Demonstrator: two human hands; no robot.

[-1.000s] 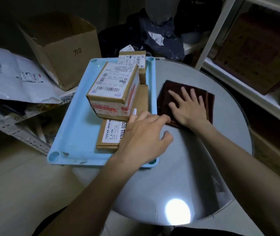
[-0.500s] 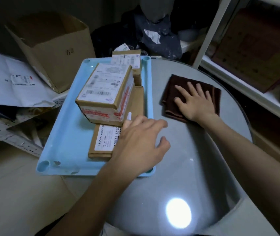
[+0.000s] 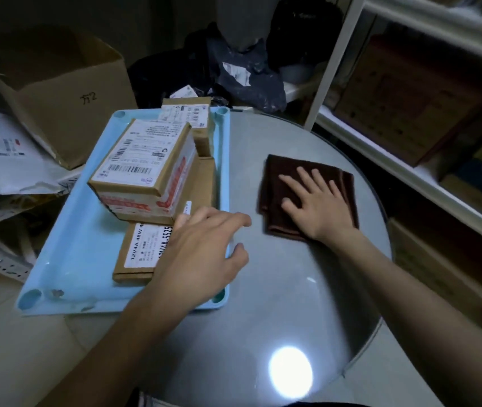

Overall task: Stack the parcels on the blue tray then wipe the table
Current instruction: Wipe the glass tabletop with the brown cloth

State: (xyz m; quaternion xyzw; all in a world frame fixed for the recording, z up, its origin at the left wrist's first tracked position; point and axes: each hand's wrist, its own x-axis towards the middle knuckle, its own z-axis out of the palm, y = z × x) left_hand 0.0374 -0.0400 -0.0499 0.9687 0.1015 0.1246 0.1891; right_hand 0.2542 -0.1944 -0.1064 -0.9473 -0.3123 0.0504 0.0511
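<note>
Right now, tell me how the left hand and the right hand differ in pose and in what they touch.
The right hand lies flat, fingers spread, pressing on the dark brown cloth; the left hand holds nothing, its fingers loosely extended. The right hand is over the grey round table; the left hand is at the right rim of the blue tray, beside the stacked parcels. Both are bare and palm down.

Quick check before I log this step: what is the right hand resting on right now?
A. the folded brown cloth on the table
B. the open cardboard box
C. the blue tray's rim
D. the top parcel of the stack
A: the right hand lies flat, fingers spread, on the brown cloth on the grey table, apart from the blue tray.
</note>
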